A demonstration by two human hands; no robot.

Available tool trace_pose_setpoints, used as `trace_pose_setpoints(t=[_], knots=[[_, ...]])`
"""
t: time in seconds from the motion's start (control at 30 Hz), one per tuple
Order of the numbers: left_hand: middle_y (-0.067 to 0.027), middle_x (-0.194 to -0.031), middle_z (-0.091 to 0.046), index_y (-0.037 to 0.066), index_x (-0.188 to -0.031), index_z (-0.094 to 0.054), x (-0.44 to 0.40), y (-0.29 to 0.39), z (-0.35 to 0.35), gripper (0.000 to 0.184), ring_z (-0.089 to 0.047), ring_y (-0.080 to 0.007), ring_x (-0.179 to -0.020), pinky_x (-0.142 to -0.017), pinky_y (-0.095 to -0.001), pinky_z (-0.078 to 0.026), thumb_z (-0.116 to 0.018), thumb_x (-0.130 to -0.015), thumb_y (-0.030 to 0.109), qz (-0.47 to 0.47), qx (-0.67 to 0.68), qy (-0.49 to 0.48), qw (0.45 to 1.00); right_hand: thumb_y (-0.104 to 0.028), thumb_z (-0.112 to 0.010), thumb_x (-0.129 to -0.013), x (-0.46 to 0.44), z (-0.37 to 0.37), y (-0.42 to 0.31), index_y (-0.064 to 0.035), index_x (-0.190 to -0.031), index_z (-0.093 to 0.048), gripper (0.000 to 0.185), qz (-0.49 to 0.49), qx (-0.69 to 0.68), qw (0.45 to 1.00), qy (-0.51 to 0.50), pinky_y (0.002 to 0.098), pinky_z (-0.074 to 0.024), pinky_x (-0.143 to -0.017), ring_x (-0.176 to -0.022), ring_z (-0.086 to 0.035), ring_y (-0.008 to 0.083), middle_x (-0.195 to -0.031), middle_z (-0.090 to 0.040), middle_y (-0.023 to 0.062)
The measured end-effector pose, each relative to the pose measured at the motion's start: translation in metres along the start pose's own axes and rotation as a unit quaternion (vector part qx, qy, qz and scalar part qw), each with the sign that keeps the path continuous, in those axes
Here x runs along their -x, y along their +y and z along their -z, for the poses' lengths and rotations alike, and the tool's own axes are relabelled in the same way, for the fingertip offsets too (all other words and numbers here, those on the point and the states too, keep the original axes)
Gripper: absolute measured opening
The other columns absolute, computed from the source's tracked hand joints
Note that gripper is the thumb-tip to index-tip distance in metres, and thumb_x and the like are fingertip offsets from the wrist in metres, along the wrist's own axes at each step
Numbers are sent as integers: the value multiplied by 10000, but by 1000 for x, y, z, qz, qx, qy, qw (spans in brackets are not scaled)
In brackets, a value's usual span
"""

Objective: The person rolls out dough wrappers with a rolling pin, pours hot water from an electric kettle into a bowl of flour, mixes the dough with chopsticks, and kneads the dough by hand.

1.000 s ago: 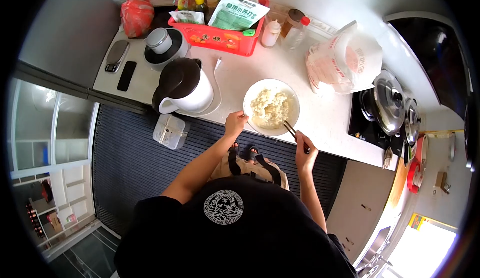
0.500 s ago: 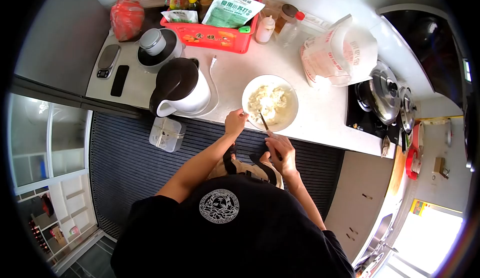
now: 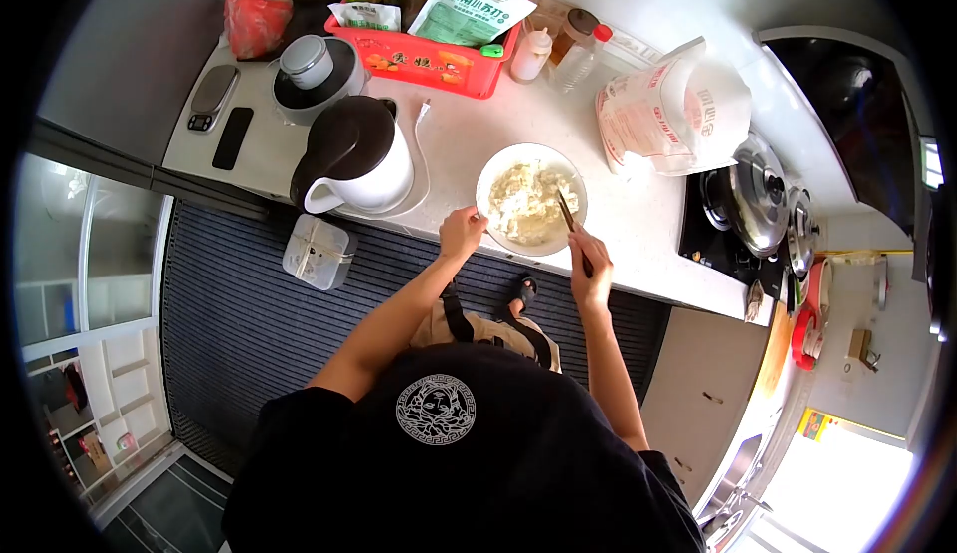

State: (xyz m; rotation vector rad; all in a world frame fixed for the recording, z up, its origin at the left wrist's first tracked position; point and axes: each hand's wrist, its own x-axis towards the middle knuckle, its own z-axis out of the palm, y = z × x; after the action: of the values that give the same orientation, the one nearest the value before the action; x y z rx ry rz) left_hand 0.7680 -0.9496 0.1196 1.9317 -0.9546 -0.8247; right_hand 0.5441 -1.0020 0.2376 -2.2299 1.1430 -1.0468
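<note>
A white bowl (image 3: 485, 176) stands near the counter's front edge, holding a pale, lumpy dough-like mixture (image 3: 526, 199). My left hand (image 3: 462, 233) pinches the bowl's lower left rim with its fingers. Dark chopsticks (image 3: 566, 212) are gripped in my right hand (image 3: 590, 266) at the bowl's lower right, and their tips reach into the right part of the mixture. Left of the bowl is a white kettle (image 3: 379, 179) with a dark lid, its cord lying on the counter.
Behind the bowl are a red basket (image 3: 419, 65) of bottles and packets, a squeeze bottle (image 3: 531, 56) and a white plastic bag (image 3: 668, 120). Pots (image 3: 763, 199) sit on the stove at right. A scale (image 3: 212, 98) and phone (image 3: 232, 138) lie at left.
The chopstick tips have moved from the right of the bowl to its left-middle, then back right and up. My right hand has shifted with them. My left hand has stayed at the rim.
</note>
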Motion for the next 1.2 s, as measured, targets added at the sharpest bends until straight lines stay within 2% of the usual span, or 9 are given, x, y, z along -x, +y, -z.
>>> trace_pose_setpoints(t=[0.13,0.17,0.27,0.47,0.6,0.73,0.87,1.07,1.2], knots=[[-113,-706,-684,62,-931,-705,-1,6,5,219,-661,-264,-669,-627,-364,-485,-636,-789,213,14,-8,-9,1000,11,-656,-822,-6,-22,-5,35,-907,-670,89,-8,-34,998,-46,347,-505,-714,-798,-643,279,-875,-681,158],[-114,-707,-684,66,-930,-707,-1,8,5,216,-660,-264,-669,-626,-364,-484,-638,-787,212,20,-2,-3,1000,19,-656,-819,-7,-20,-5,30,-905,-672,88,43,-40,997,-43,349,-490,-672,-748,-628,267,-822,-664,151],[-112,-708,-684,70,-923,-706,1,8,4,208,-659,-263,-670,-624,-367,-482,-641,-789,215,26,-1,6,1000,33,-651,-831,-3,15,-23,42,-926,-676,99,-15,-48,992,-116,335,-516,-757,-854,-659,260,-955,-695,165],[-100,-697,-683,57,-912,-697,2,9,2,206,-661,-252,-658,-622,-363,-487,-639,-798,220,29,-24,8,999,52,-645,-819,10,-1,-54,35,-908,-666,93,35,-91,987,-129,325,-511,-763,-854,-659,268,-928,-691,164],[-90,-741,-697,90,-903,-698,4,8,0,194,-672,-278,-718,-667,-396,-503,-634,-805,245,70,32,5,997,29,-640,-829,10,-16,-20,40,-937,-669,112,-44,-112,991,-52,345,-515,-765,-858,-665,296,-960,-688,177],[-91,-697,-688,74,-898,-694,4,9,0,196,-672,-272,-677,-649,-391,-504,-627,-809,236,63,39,2,997,1,-620,-856,7,24,-22,19,-955,-693,125,-108,-87,990,-28,359,-520,-868,-990,-664,284,-1046,-688,179],[-90,-672,-679,64,-885,-691,3,9,0,196,-669,-269,-657,-637,-386,-503,-628,-806,232,52,27,-2,998,-20,-624,-868,4,43,-22,19,-964,-694,125,-93,-42,995,-15,353,-533,-844,-973,-670,273,-1036,-692,173],[-89,-645,-667,41,-864,-685,4,15,8,200,-655,-228,-612,-595,-352,-489,-618,-803,219,18,0,-8,1000,-38,-639,-854,-4,-11,-10,35,-954,-687,133,-100,-8,995,24,365,-529,-798,-894,-665,303,-999,-696,174],[-91,-638,-664,27,-860,-683,1,16,11,209,-652,-204,-591,-577,-332,-484,-615,-800,216,29,-23,-25,999,-1,-631,-857,1,-13,-18,36,-952,-685,116,-68,-50,995,-45,330,-522,-774,-897,-670,260,-1004,-694,181]])
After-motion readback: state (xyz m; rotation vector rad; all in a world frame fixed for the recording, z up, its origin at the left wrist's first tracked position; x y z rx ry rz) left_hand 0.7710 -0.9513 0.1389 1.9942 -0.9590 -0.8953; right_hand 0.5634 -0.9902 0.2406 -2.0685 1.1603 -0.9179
